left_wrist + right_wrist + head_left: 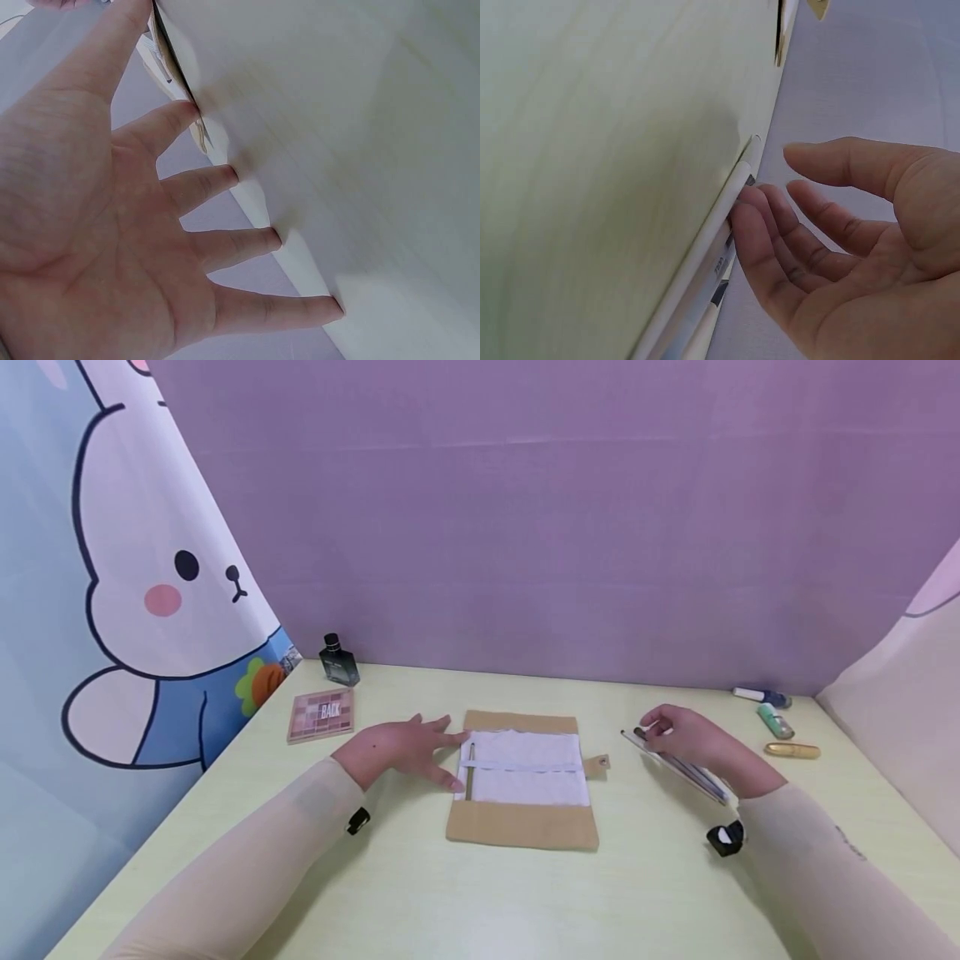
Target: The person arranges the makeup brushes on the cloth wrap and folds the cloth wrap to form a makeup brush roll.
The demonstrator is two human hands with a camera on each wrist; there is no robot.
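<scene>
A tan fabric roll case (pixel 522 823) lies unfolded, its white lining (pixel 528 785) crossed by an elastic band. Under the band at the left sits one slim olive pencil-like stick (pixel 470 774). My left hand (pixel 405 750) is spread flat-fingered at the case's left edge; its thumb and index fingertip are right at that edge in the left wrist view. To the right, several slim pen-like sticks (pixel 692 772) lie side by side, pale and dark. My right hand (pixel 684 739) is over their far end. In the right wrist view its fingertips (pixel 748 214) touch the sticks, with the thumb apart.
A snap tab (pixel 597 766) sticks out from the case's right side. Back left are a pink palette (pixel 321 716) and a dark bottle (pixel 339 662). At the far right lie a white-and-dark tube (pixel 761 697), a green tube (pixel 775 722) and a gold case (pixel 792 751).
</scene>
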